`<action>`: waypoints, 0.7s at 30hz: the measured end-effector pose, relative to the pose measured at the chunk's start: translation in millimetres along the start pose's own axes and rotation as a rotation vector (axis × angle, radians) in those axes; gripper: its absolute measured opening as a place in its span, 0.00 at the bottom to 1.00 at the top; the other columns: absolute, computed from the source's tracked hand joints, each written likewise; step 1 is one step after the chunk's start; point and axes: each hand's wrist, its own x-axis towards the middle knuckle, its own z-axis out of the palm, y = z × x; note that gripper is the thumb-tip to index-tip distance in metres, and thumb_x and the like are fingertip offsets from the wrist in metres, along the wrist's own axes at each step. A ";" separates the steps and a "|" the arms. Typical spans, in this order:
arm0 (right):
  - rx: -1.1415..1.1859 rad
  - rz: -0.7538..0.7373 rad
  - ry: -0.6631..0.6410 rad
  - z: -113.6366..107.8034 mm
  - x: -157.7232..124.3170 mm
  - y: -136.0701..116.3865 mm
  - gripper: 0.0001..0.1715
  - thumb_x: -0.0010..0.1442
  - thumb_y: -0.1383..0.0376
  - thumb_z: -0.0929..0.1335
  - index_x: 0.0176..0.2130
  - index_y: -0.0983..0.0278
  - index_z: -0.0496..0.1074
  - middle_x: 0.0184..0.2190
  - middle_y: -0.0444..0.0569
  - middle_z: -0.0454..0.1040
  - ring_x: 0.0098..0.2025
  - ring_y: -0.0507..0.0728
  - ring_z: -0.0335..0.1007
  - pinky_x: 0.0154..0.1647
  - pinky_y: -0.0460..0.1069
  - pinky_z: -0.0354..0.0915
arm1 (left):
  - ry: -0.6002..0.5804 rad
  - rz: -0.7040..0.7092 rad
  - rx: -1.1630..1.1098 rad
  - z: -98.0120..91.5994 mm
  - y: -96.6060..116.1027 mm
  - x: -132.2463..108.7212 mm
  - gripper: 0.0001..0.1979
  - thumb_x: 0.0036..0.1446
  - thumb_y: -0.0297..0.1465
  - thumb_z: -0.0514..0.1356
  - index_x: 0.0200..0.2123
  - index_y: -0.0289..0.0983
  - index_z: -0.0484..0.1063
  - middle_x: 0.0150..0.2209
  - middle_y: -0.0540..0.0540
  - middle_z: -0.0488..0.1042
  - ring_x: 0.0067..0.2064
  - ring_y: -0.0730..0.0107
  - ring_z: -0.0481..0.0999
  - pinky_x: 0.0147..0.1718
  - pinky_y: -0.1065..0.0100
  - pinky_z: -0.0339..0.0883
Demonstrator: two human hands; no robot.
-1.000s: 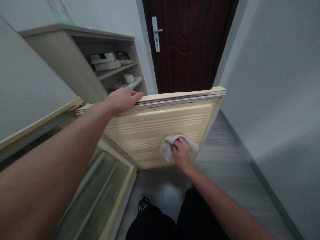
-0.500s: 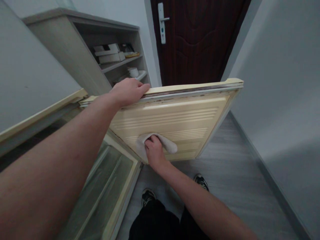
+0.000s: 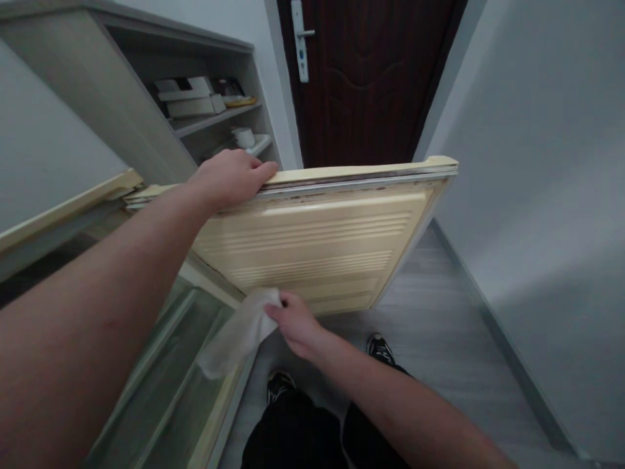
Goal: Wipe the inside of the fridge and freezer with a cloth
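Grey wood-look floor (image 3: pixel 439 306) runs down a narrow hallway between pale walls. Nearest, at the bottom edge, the person's black trousers (image 3: pixel 303 436) and two dark sneakers (image 3: pixel 381 344) show against it. Just above them the right hand (image 3: pixel 295 322) is closed, fingers pinched together on a crumpled white cloth (image 3: pixel 237 335), which hangs down and to the left from the grip, over the cream edge of a glass-fronted compartment (image 3: pixel 180 384). The cloth sits at the lower left corner of a cream, ribbed plastic inner panel of an open refrigerator door (image 3: pixel 317 247); whether it touches the panel cannot be told. Farther up, the left hand (image 3: pixel 229 176) lies across the door's top edge, fingers curled over it in a clasp. Behind that hand stands a grey wooden shelf unit (image 3: pixel 146 117) holding flat boxes (image 3: pixel 188 98) and a small white cup (image 3: pixel 243 137). At the far end stands a dark brown panelled door (image 3: pixel 371 78) with a silver lever handle (image 3: pixel 299 39).
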 end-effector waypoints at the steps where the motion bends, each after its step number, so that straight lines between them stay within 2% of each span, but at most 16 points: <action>1: 0.216 0.096 -0.033 -22.7 -18.1 -8.2 0.05 0.60 0.68 0.68 0.39 0.66 0.74 0.33 0.48 0.77 0.34 0.55 0.75 0.41 0.49 0.72 | -0.001 -0.002 0.002 0.0 1.1 0.0 0.33 0.67 0.49 0.45 0.47 0.32 0.82 0.46 0.34 0.79 0.51 0.47 0.76 0.52 0.53 0.68; 3: 0.427 0.165 -0.026 -71.8 -55.7 -25.5 0.13 0.56 0.64 0.74 0.41 0.66 0.75 0.36 0.50 0.79 0.36 0.55 0.76 0.43 0.49 0.72 | 0.002 0.005 0.002 -0.2 2.8 -0.5 0.33 0.68 0.49 0.45 0.47 0.31 0.82 0.48 0.33 0.79 0.52 0.46 0.76 0.52 0.52 0.68; 6: 0.452 0.192 0.159 -141.8 -102.3 -36.9 0.24 0.51 0.62 0.79 0.46 0.64 0.75 0.39 0.49 0.80 0.37 0.55 0.77 0.39 0.48 0.72 | 0.008 -0.003 -0.012 -0.4 3.1 -1.7 0.34 0.68 0.50 0.45 0.48 0.30 0.81 0.48 0.32 0.78 0.52 0.48 0.75 0.53 0.52 0.68; 8: 0.409 0.163 0.319 -180.7 -118.8 -27.6 0.27 0.50 0.61 0.80 0.48 0.62 0.75 0.40 0.49 0.80 0.38 0.56 0.77 0.36 0.48 0.72 | 0.010 -0.004 -0.024 -0.1 2.3 -2.0 0.34 0.68 0.51 0.45 0.49 0.31 0.81 0.48 0.33 0.78 0.53 0.49 0.75 0.54 0.52 0.67; 11: 0.326 0.064 0.525 -224.5 -115.9 2.3 0.29 0.46 0.60 0.80 0.47 0.62 0.76 0.37 0.48 0.80 0.35 0.57 0.77 0.33 0.48 0.70 | 0.010 -0.029 -0.022 0.9 0.9 -1.0 0.34 0.68 0.52 0.46 0.50 0.31 0.81 0.48 0.37 0.78 0.55 0.47 0.75 0.56 0.51 0.66; 15: 0.213 -0.041 0.660 -253.3 -76.5 35.3 0.25 0.40 0.61 0.76 0.40 0.64 0.77 0.32 0.46 0.79 0.32 0.55 0.73 0.31 0.47 0.66 | 0.017 -0.013 -0.015 2.0 -0.7 0.5 0.38 0.66 0.55 0.45 0.50 0.31 0.81 0.46 0.39 0.77 0.57 0.40 0.75 0.56 0.45 0.68; 19: 0.101 -0.020 0.776 -255.5 -39.1 49.3 0.31 0.38 0.60 0.72 0.44 0.66 0.79 0.32 0.45 0.78 0.28 0.50 0.64 0.26 0.44 0.56 | 0.033 -0.020 -0.010 2.6 -1.8 1.1 0.39 0.65 0.57 0.44 0.52 0.33 0.81 0.46 0.39 0.77 0.58 0.35 0.75 0.55 0.39 0.68; 21: 0.043 -0.052 0.798 -254.3 -29.0 54.8 0.32 0.39 0.58 0.71 0.45 0.68 0.80 0.34 0.46 0.78 0.28 0.50 0.61 0.26 0.44 0.55 | 0.039 -0.027 -0.006 3.2 -2.0 2.0 0.39 0.66 0.56 0.44 0.52 0.32 0.81 0.47 0.38 0.77 0.58 0.33 0.74 0.55 0.38 0.69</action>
